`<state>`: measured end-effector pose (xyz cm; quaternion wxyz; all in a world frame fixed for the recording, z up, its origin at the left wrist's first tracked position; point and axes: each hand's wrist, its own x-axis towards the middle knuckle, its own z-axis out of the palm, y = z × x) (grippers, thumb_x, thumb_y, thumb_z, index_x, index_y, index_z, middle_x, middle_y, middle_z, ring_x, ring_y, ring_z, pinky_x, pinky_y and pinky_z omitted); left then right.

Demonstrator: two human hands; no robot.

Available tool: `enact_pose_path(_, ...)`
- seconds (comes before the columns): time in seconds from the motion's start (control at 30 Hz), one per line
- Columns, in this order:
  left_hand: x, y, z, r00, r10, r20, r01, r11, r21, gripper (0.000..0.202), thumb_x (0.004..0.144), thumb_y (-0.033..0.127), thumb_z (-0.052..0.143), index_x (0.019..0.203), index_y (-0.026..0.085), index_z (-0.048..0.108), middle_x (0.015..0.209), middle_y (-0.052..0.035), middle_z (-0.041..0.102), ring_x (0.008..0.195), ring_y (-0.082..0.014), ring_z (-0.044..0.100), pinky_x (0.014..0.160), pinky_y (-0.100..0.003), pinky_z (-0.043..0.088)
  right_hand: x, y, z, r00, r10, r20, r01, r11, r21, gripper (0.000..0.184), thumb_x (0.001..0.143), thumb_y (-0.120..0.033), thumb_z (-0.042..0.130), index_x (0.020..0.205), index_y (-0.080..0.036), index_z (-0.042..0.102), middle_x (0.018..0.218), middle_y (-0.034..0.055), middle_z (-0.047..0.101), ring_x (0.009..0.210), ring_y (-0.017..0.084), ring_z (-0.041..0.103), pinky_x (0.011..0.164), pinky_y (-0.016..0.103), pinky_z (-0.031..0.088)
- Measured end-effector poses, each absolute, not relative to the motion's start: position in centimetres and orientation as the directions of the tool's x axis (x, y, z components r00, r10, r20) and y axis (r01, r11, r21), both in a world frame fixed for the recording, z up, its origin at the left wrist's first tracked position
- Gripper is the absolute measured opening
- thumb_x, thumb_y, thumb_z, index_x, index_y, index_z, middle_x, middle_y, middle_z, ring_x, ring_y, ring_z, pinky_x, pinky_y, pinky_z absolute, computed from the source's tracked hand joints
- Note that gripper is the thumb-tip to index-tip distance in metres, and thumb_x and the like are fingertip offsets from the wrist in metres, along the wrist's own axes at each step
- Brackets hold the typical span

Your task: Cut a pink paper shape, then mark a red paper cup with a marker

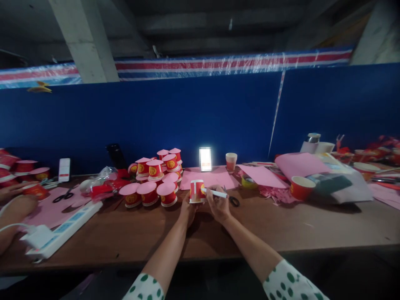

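Note:
My left hand [187, 209] is closed round a red paper cup [196, 192] that has a white rim and gold print. In my right hand [219, 205] is a white marker pen [218, 193], its tip pointing left at the side of the cup. Whether the tip touches the cup I cannot tell. Just right of that hand lie dark-handled scissors [234, 201], partly hidden behind it. Pink paper sheets [188, 178] are spread on the table behind both hands. To the left stand several stacked red cups [149, 194] topped with pink paper discs.
A lit phone [205, 158] stands behind my hands, near a paper cup [231, 161]. Another red cup [302, 188] sits right, beside pink sheets [264, 176]. On the left are a white power strip [67, 229] and a co-worker's arm [17, 212]. A blue partition [187, 116] backs the table.

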<state>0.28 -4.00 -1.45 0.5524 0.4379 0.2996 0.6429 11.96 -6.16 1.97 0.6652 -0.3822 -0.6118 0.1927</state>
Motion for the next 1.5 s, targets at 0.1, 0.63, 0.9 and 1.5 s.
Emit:
enact_pose_path(0.1,0.3,-4.1,-1.3,0.001,0.972,0.234,-0.454,-0.208,0.866,0.038,0.065,0.04,0.07,0.093,0.017,0.062,0.07,-0.0018,0.063,0.056,-0.0107,0.055,0.055,-0.024,0.043,12.1,-6.1,2.0,0.182,0.719,0.671,0.228,0.633,-0.74,0.011,0.081,-0.026,0.05,0.076,-0.018,0.055,0.063,-0.0005,0.058,0.052,0.011,0.054,0.049,0.021,0.044)
enact_pose_path(0.63,0.3,-3.9,-1.6,-0.037,0.981,0.192,-0.486,-0.186,0.854,0.052,0.054,0.045,0.076,0.095,0.016,0.061,0.071,-0.0035,0.065,0.059,-0.0145,0.059,0.058,-0.027,0.046,12.4,-5.2,1.7,0.26,0.685,0.68,0.279,0.621,-0.732,0.015,0.082,-0.029,0.047,0.076,-0.017,0.056,0.065,0.0012,0.061,0.056,0.013,0.057,0.052,0.023,0.045)
enact_pose_path(0.9,0.1,-3.7,-1.4,-0.088,0.986,0.142,-0.519,-0.167,0.838,0.043,0.058,0.023,0.073,0.097,0.021,0.053,0.087,-0.0016,0.066,0.075,-0.0153,0.064,0.076,-0.034,0.047,12.4,-5.4,1.4,0.177,0.674,0.717,0.337,0.643,-0.688,0.019,0.088,-0.027,0.043,0.095,-0.02,0.058,0.078,0.0033,0.067,0.07,0.016,0.063,0.067,0.026,0.048)
enact_pose_path(1.5,-0.3,-4.3,-0.8,-0.009,0.993,0.12,-0.578,-0.103,0.809,0.041,0.073,0.035,0.061,0.111,0.022,0.055,0.11,-0.0067,0.062,0.096,-0.0188,0.059,0.077,-0.03,0.049,12.6,-4.4,0.1,0.153,0.686,0.712,0.465,0.585,-0.664,0.021,0.088,-0.028,0.042,0.1,-0.022,0.058,0.078,0.0034,0.068,0.068,0.018,0.065,0.063,0.025,0.048)
